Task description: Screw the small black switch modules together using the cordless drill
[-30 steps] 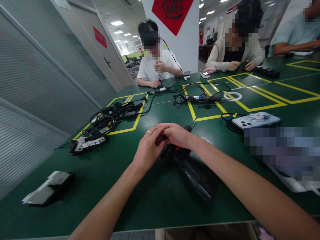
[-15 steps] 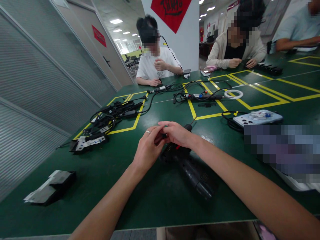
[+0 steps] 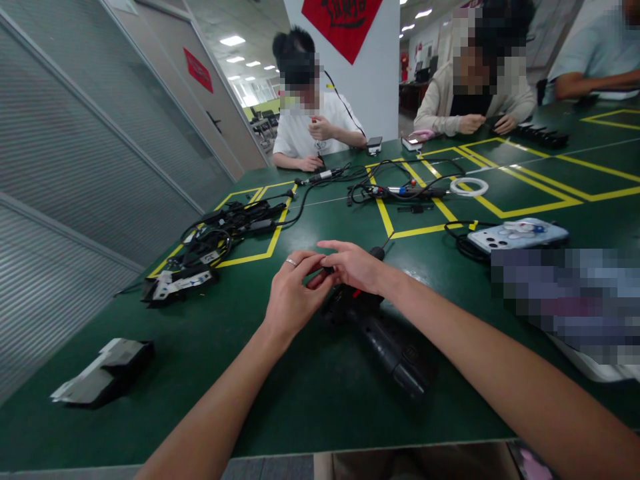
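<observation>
Two hands meet over the green counter [image 3: 300, 400]. At far left lies a grey-black block [image 3: 103, 373], then a cable tangle [image 3: 215, 237]. The left hand [image 3: 293, 293], ring on one finger, curls toward the right hand [image 3: 355, 267], fingertips touching above a black tool [image 3: 387, 340]; whether they pinch anything is hidden. A phone [image 3: 517, 235] lies at right.

Drill [image 3: 395, 347] on table [image 3: 300, 400] under hands; cable heap [image 3: 215, 240] left; phone [image 3: 517, 235] right.
</observation>
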`<state>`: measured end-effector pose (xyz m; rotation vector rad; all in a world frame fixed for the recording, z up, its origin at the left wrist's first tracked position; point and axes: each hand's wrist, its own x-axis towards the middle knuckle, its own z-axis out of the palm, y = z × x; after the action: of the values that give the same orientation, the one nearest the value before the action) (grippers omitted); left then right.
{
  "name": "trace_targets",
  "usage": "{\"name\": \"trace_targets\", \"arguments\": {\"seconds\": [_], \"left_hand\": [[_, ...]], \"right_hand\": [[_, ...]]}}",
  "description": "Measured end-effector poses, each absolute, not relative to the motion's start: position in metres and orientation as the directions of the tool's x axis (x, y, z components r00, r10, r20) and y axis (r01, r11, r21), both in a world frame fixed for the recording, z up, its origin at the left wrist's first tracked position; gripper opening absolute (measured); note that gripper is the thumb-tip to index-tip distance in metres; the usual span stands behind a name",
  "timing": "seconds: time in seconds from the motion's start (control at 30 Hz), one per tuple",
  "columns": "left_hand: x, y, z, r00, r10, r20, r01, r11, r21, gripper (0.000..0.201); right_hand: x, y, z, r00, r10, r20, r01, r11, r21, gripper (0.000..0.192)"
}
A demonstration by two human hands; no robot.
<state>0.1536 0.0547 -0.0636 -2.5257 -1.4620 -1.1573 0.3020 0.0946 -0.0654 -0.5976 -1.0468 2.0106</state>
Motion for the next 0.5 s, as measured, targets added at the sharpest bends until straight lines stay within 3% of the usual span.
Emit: {"name": "trace_targets", "arguments": {"seconds": [0.23, 0.5], "left_hand": [[0.1516, 0.0572, -0.0629, 0.232, 0.772, 0.591, 0.803, -0.495, 0.332, 0.023], [0.1475, 0.0584, -0.0644, 0.279, 0.761, 0.585, 0.835, -0.493, 0.244, 0.034]], "right_hand": [[0.3068, 0.0991, -0.0693, -0.639, 0.769, -0.011, -0.477, -0.407, -0.779, 0.062], [0.3061, 0.0973, -0.0706, -0.637, 0.771, 0.009, -0.432, -0.347, -0.833, 0.052]]}}
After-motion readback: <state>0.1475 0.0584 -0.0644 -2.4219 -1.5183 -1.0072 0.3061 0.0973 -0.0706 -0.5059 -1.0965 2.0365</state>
